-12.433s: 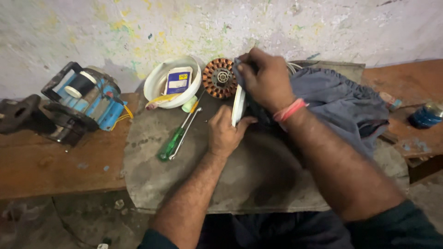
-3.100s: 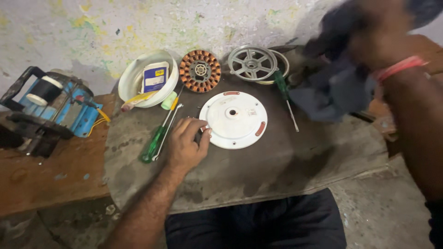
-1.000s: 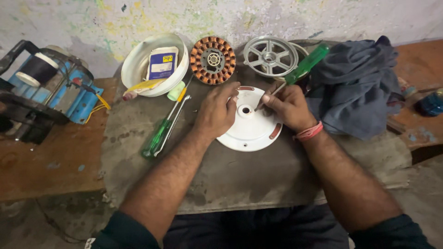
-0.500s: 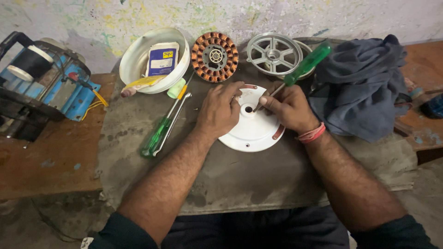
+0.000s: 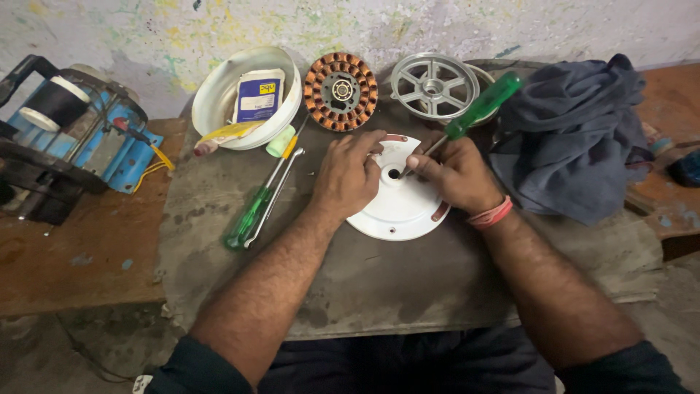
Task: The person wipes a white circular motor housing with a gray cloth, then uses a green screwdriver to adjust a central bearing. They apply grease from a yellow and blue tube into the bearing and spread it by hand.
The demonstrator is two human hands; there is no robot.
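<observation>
The white round cover (image 5: 397, 201) lies flat on the grey worktop (image 5: 408, 284), in front of the person and just below the copper-wound stator (image 5: 340, 91). The left hand (image 5: 350, 175) rests on the cover's left part, fingers spread and pressing down to steady it. The right hand (image 5: 456, 175) is closed around the shaft of a green-handled screwdriver (image 5: 477, 109), whose tip now sits at the cover's centre hole; half a second earlier the tip was a little nearer the rim side of that hole, so the tool has settled into the middle. Whether the tip actually enters the hole is hard to tell from this angle. That suggests work on the hub has begun rather than mere positioning. A second green screwdriver (image 5: 251, 215) lies to the left, apart from both hands, near the white bowl (image 5: 226, 87). The spoked metal wheel (image 5: 434, 84) and grey cloth (image 5: 576, 138) sit beyond the right hand.
</observation>
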